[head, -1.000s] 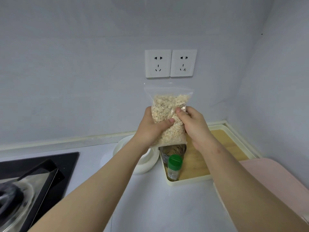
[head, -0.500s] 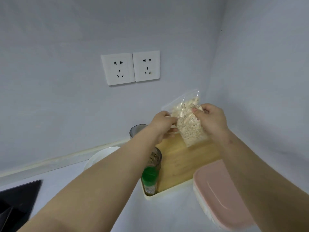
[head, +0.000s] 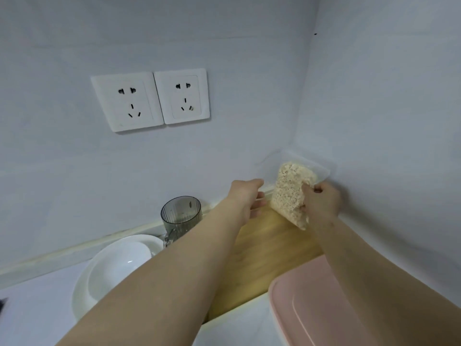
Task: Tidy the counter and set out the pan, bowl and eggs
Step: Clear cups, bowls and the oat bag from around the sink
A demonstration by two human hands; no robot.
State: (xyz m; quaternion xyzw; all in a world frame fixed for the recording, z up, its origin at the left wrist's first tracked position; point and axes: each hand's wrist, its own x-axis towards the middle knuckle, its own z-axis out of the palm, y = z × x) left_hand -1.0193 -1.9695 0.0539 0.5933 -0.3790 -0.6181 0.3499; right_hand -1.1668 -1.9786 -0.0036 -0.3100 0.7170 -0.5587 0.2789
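Observation:
A clear zip bag of oats [head: 290, 193] stands upright in the far right corner of the wooden tray [head: 264, 248], against the wall. My right hand [head: 321, 202] grips the bag's right side. My left hand [head: 247, 199] hovers just left of the bag with fingers extended, apart from it. A white bowl [head: 117, 268] sits on a white plate at the left. No pan or eggs are in view.
A smoky ribbed glass cup [head: 180, 213] stands at the tray's far left corner. A pink lidded container [head: 321, 310] lies at the near right. Two wall sockets [head: 152, 101] are above. A sliver of the black stove [head: 3, 304] shows at the left edge.
The bag moved right and down into the tray's corner against the wall. My left hand let go of it and now hovers beside it. The view shifted right.

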